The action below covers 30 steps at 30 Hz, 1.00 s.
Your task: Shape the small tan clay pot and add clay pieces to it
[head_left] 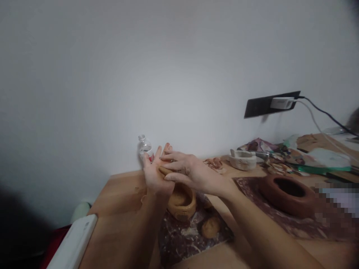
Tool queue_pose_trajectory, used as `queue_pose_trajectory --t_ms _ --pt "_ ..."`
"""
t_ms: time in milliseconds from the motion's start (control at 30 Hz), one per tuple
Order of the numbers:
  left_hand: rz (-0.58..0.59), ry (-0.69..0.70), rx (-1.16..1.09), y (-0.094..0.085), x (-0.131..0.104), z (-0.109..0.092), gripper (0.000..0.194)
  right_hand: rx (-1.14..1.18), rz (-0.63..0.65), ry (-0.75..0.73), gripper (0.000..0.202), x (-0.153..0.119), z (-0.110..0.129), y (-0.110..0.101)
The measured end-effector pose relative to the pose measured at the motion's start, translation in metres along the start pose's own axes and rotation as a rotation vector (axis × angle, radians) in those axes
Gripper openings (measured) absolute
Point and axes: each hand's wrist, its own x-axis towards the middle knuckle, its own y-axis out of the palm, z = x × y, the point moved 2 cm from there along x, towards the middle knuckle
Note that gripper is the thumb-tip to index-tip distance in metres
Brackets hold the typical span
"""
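My left hand (154,175) is turned palm up with its fingers stretched out. Across it lies my right hand (190,170), palm down, fingers extended and slightly apart. A small roll of tan clay (163,170) shows between the two palms; most of it is hidden. Just below the hands, a tan clay bowl (182,215) with a thick wall stands on a dark, stained sheet (185,246). A flattened lump of the same clay (211,228) lies on that sheet to the right of the bowl.
Behind my hands stands a clear plastic bottle (144,144) by the wall. To the right are a reddish-brown clay pot (288,194), a whitish bowl (242,160) and crumpled plastic (322,158). Cables hang from a wall socket strip (259,107). A white box-like object (74,243) sits at the table's left edge.
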Motion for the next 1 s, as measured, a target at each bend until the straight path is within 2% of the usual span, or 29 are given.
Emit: queue_pose_trajectory --t_ms 67,233,367,600,767,867,1000 --pt "0.001 -0.005 0.01 0.001 0.0 0.002 0.065 -0.05 0.027 -0.026 0.022 0.001 0.0 0.002" --pt "0.025 -0.054 0.01 0.005 -0.004 0.007 0.063 -0.144 -0.035 -0.095 0.03 0.003 -0.006 0.009" --pt "0.045 -0.014 0.003 0.008 -0.007 0.008 0.061 -0.155 -0.026 -0.098 0.033 0.003 -0.01 0.011" --pt "0.11 0.049 0.015 0.0 0.0 -0.007 0.065 -0.091 -0.024 -0.099 0.043 0.002 -0.001 0.004" --pt "0.072 0.081 0.045 -0.008 0.008 -0.016 0.068 -0.224 0.042 -0.071 0.047 0.0 0.005 0.016" --pt "0.051 0.075 0.064 -0.004 0.004 -0.018 0.07 -0.326 0.067 -0.07 0.052 -0.001 0.004 0.022" --pt "-0.006 0.071 0.057 0.002 -0.003 -0.019 0.069 -0.4 0.072 -0.049 0.051 0.0 0.006 0.02"
